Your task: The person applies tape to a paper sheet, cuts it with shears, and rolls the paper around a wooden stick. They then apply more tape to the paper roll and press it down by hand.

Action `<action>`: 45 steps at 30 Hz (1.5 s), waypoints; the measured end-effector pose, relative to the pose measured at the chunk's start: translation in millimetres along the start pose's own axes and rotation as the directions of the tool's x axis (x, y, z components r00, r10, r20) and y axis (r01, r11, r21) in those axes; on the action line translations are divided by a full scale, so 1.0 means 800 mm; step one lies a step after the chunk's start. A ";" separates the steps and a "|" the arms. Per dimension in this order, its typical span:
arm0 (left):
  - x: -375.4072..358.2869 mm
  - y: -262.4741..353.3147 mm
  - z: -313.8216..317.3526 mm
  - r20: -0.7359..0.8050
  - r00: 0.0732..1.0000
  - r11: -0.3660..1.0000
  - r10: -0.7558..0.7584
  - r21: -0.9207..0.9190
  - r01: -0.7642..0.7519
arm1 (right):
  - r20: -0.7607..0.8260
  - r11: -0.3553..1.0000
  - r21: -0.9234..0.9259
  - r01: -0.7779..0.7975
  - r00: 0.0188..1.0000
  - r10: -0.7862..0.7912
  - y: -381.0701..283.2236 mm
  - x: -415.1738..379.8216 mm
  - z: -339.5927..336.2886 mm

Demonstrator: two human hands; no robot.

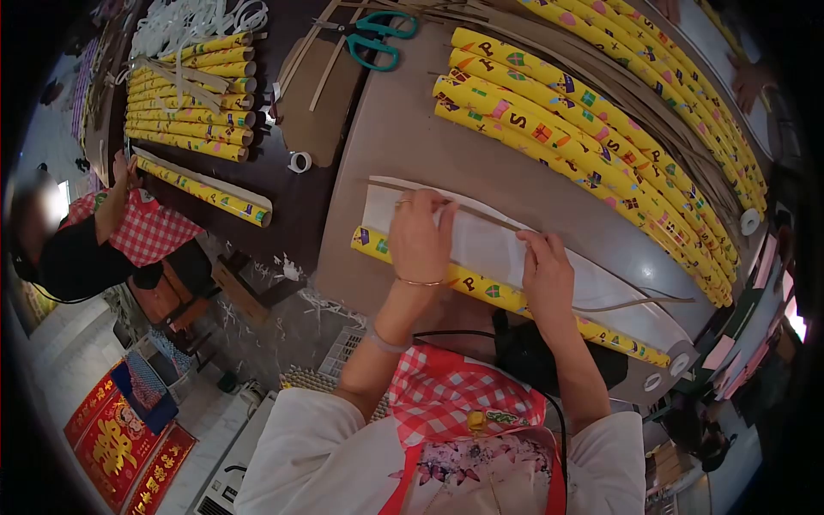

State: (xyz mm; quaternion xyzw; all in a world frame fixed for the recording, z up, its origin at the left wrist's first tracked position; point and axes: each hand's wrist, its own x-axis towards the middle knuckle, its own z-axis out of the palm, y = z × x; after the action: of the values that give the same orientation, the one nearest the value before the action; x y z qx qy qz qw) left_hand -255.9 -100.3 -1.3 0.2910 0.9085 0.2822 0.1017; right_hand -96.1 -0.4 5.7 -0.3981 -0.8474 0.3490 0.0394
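A partly unrolled sheet of yellow wrapping paper (481,287) lies across the table in front of me, its white underside (489,249) facing up and its near edge still rolled. Along the sheet's far edge runs a thin brown strip (485,215). My left hand (422,236) rests on the white side, its fingers bent and closed on the strip. To the right, my right hand (548,275) pinches the same strip between thumb and fingers. Another length of brown strip (631,304) trails out to the right of my right hand.
Yellow rolls (549,112) are stacked at the far side, with more rolls (189,107) on the dark table. Teal scissors (378,39) lie at the far left edge. A white tape ring (299,162) sits nearby. A person in a checked apron (154,225) works at left.
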 end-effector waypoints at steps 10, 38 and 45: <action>0.001 0.013 0.027 0.141 0.990 1.000 -0.028 -0.004 0.028 | -0.016 0.998 -0.058 0.008 1.000 -0.009 -0.005 -0.001 0.002; -0.001 0.015 0.025 0.193 0.980 0.999 0.039 -0.005 -0.039 | 0.021 0.973 -0.047 0.225 0.974 -0.225 -0.044 -0.022 0.024; -0.005 0.012 0.029 0.168 0.985 0.999 0.037 -0.004 -0.037 | 0.238 0.903 -0.302 0.306 0.941 -0.239 -0.064 -0.036 0.030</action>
State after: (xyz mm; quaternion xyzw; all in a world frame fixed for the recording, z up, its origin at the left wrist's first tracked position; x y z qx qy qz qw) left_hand -240.4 -85.5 -14.7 0.3304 0.8910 0.2590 0.1728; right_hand -117.8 -56.2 25.6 -0.2398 -0.9415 0.2282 -0.0633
